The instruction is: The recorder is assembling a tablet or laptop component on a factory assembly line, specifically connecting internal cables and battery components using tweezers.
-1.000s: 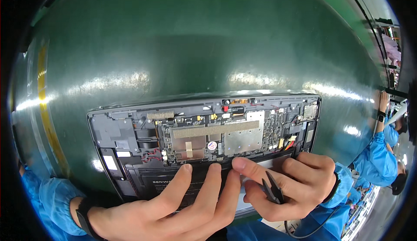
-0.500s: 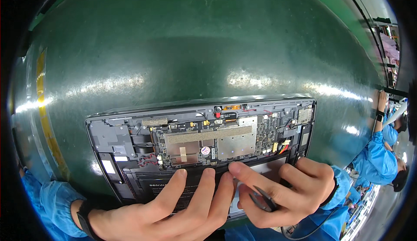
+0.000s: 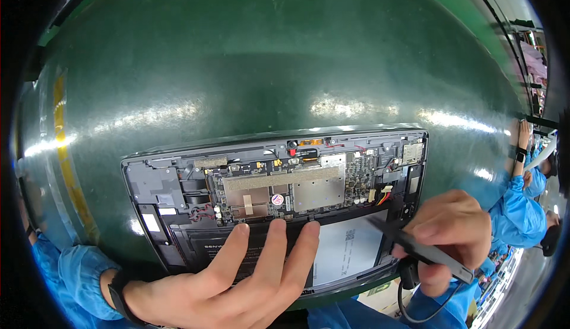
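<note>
While the left hand [image 3: 243,284] rests spread fingers along the battery's [image 3: 341,252] upper edge, the right hand [image 3: 457,231], at its right, pinches tweezers [image 3: 427,252]. Around the battery, the tablet [image 3: 151,180] lies open on the table [image 3: 249,91]. Battery appears seated; closure not yet done; wire connection unconfirmed.

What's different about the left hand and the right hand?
The left hand is spread out, but the right hand is curled up. The left hand rests on the open device, while the right hand holds black tweezers. The left hand looks sharp; the right hand looks a bit blurry. Both hands are bare.
</note>
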The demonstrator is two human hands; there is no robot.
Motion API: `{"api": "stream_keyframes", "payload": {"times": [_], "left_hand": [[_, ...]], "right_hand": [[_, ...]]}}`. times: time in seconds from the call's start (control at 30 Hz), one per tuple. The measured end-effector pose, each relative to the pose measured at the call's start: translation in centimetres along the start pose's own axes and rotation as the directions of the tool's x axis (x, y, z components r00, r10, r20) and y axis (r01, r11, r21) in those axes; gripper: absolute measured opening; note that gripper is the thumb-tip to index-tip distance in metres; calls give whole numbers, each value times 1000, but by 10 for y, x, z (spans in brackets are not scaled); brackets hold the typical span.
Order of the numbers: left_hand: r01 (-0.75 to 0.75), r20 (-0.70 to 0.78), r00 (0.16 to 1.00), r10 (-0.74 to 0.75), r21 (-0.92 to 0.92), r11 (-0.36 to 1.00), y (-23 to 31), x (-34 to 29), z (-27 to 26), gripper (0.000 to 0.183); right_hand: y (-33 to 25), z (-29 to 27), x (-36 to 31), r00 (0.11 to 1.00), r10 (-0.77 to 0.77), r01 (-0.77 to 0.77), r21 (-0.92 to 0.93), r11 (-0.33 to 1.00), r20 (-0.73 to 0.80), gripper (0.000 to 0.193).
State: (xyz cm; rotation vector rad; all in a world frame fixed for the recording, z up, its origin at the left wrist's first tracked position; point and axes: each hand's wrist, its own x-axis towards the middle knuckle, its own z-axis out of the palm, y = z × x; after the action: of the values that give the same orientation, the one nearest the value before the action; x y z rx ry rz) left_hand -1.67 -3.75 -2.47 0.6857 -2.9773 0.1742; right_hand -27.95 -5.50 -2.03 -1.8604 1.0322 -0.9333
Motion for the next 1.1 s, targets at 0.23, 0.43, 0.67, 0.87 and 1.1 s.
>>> {"api": "stream_keyframes", "payload": {"times": [0.23, 0.43, 0.67, 0.87, 1.1], "left_hand": [[10, -22, 1000, -11, -49, 999, -2, 2, 0, 33], [-3, -40, 999, 2, -25, 1000, -3, 1, 3, 34], [2, -55, 998, -3, -19, 1000, -1, -1, 5, 33], [7, -79, 997, -9, -22, 1000, -1, -1, 6, 33], [15, -83, 996, -16, -18, 1000, -1, 0, 6, 34]], "right_hand": [[15, 7, 6, 990, -71, 59, 102, 993, 124, 27], [19, 9, 8, 976, -141, 138, 32, 990, 168, 24], [22, 12, 6, 981, -129, 126, 31, 992, 147, 24], [21, 4, 11, 951, -153, 158, 2, 987, 268, 23], [17, 2, 7, 963, -241, 244, -6, 970, 118, 28]]}}
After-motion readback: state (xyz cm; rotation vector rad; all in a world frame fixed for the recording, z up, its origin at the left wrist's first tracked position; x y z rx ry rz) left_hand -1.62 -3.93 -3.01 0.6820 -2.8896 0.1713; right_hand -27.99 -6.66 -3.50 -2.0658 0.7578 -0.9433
